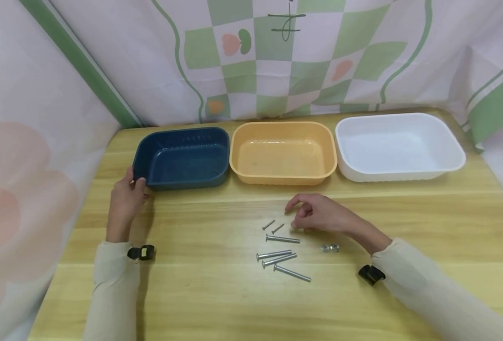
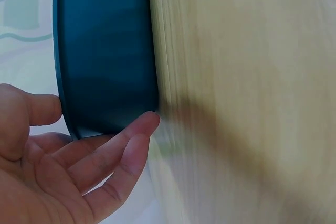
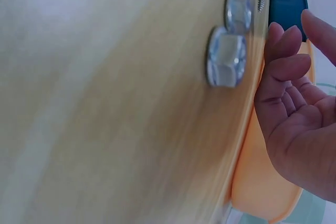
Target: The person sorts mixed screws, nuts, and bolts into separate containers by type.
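My left hand (image 1: 125, 199) holds the near left corner of a dark blue bin (image 1: 187, 183). In the left wrist view, the thumb (image 2: 44, 109) touches the bin's rim and the fingers lie along its outer wall. My right hand (image 1: 321, 213) hovers over the table with loosely bent fingers and nothing between them. Just left of it lie two small pointed screws (image 1: 278, 228). Several long round-headed bolts (image 1: 283, 238) are spread nearer to me. Two shiny flanged hex nuts (image 1: 330, 248) lie below the right hand, large in the right wrist view (image 3: 226, 59).
An orange bin (image 1: 283, 180) stands beside the blue one, and a white bin (image 1: 388, 176) stands to its right. All three line the back of the wooden table (image 1: 217, 303). A patterned curtain (image 1: 272, 71) hangs behind them.
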Available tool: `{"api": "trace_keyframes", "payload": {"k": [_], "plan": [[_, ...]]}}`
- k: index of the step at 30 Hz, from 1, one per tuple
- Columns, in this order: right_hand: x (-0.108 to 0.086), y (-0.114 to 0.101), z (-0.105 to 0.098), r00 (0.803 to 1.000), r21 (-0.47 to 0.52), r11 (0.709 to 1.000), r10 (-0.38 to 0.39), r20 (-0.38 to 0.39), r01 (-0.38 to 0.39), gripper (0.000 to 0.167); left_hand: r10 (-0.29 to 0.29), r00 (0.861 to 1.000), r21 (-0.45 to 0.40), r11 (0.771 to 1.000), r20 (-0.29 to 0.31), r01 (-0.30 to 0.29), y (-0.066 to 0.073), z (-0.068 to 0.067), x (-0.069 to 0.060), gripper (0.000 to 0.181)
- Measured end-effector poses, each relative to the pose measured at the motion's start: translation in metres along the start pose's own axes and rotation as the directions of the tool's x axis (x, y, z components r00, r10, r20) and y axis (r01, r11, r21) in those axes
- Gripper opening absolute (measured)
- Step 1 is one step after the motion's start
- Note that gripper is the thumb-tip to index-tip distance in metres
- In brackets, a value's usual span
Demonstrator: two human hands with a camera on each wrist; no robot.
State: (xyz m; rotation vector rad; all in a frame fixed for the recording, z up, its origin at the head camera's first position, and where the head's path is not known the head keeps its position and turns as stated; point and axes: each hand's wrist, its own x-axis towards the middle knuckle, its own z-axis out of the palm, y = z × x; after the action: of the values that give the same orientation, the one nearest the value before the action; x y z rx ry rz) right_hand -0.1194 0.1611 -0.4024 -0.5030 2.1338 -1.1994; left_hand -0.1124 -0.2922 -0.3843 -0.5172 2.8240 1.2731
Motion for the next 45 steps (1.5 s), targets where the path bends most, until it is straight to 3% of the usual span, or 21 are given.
{"api": "trace_keyframes", "payload": {"k": [11,21,32,45], "plan": [[0.006,-0.001,0.01,1.0,-0.044,0.999,0.018,-0.022,-0.019,0.032,0.003,1.0,0.007,1.0,0.002,-0.003,0.0,-0.001,0.0,0.06],[0.012,-0.008,0.016,1.0,-0.039,0.999,0.019,0.008,-0.018,0.03,-0.002,1.0,-0.005,1.0,0.01,0.002,0.001,-0.001,-0.001,0.06],[0.017,-0.008,0.022,0.999,-0.062,0.997,-0.053,0.013,0.053,0.018,-0.005,1.0,-0.008,1.0,0.006,0.005,0.002,-0.001,-0.001,0.06],[0.023,-0.013,0.024,0.994,-0.193,0.975,-0.103,0.031,0.107,0.015,-0.042,0.999,-0.001,0.999,0.014,0.042,0.003,-0.001,-0.001,0.06]]}}
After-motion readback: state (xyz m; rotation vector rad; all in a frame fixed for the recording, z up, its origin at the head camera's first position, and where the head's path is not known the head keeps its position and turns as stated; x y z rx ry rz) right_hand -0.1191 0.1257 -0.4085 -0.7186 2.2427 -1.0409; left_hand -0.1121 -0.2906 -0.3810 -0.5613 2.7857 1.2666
